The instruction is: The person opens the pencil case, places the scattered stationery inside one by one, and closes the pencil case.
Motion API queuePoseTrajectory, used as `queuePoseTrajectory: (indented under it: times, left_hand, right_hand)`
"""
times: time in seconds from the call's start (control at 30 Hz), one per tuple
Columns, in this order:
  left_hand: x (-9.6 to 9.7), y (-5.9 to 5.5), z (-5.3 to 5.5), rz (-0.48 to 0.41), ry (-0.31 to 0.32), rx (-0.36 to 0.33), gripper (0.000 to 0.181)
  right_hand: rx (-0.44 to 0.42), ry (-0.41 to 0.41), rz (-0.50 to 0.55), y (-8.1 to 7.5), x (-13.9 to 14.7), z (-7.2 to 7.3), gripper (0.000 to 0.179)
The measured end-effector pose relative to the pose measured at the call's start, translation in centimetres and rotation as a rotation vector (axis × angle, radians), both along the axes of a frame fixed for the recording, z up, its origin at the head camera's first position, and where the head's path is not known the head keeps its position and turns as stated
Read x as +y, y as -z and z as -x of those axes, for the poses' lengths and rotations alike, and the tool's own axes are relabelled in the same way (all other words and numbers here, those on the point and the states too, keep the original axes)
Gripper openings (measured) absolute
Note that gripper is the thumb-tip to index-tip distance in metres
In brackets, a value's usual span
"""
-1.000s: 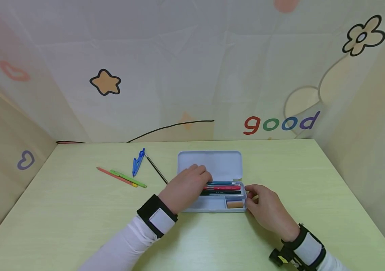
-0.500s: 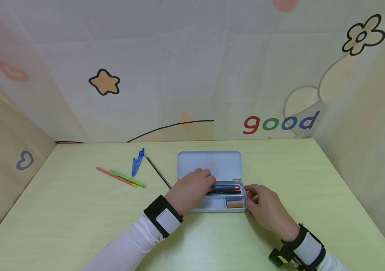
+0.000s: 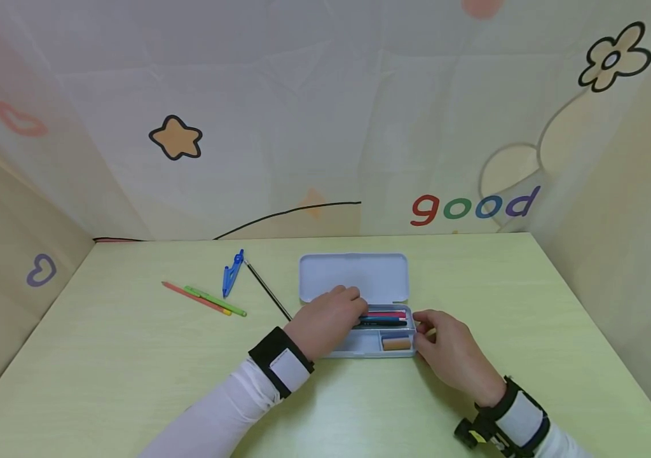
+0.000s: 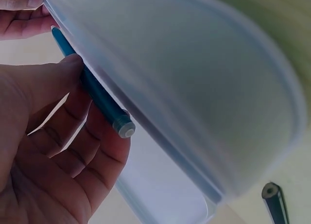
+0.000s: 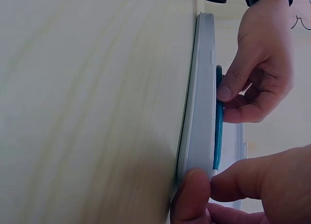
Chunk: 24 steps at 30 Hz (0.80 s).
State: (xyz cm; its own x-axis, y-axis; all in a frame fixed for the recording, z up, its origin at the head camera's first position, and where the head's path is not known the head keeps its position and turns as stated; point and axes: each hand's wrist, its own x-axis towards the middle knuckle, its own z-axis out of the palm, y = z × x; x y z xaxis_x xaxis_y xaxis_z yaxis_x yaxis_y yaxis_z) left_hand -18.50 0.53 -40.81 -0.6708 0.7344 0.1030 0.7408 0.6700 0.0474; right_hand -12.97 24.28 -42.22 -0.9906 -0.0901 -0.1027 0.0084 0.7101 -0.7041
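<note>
My left hand (image 3: 325, 324) reaches over the left part of a pale blue pencil case (image 3: 354, 275), whose lid lies back. In the left wrist view its thumb and fingers pinch a teal pen (image 4: 101, 97) with a clear end, slanting along the case's edge. The right wrist view shows this teal pen (image 5: 218, 131) just above the case's side wall. A pinkish-red pen (image 3: 385, 314), a black pen (image 3: 385, 324) and a tan eraser (image 3: 397, 344) lie inside; the left hand hides the rest. My right hand (image 3: 457, 353) grips the case's right end between thumb and fingers.
Left of the case, a blue compass (image 3: 233, 273) and a dark striped pencil (image 3: 268, 291) lie on the light wood table (image 3: 131, 356). A green pen (image 3: 215, 301) crosses an orange-red pencil (image 3: 194, 297) farther left. Printed cloth walls surround the table.
My left hand has shifted a little to the right, bringing the teal pen from behind the red pen to its near side, beside the black one. The right hand stays at the case's end.
</note>
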Motion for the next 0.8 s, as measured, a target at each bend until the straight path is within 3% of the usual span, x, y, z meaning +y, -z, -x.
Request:
queuePoseTrajectory:
  times: [0.8]
  left_hand:
    - [0.47, 0.43, 0.3, 0.024, 0.0, -0.015, 0.013]
  right_hand:
    - [0.011, -0.011, -0.023, -0.03, -0.02, 0.04, 0.039]
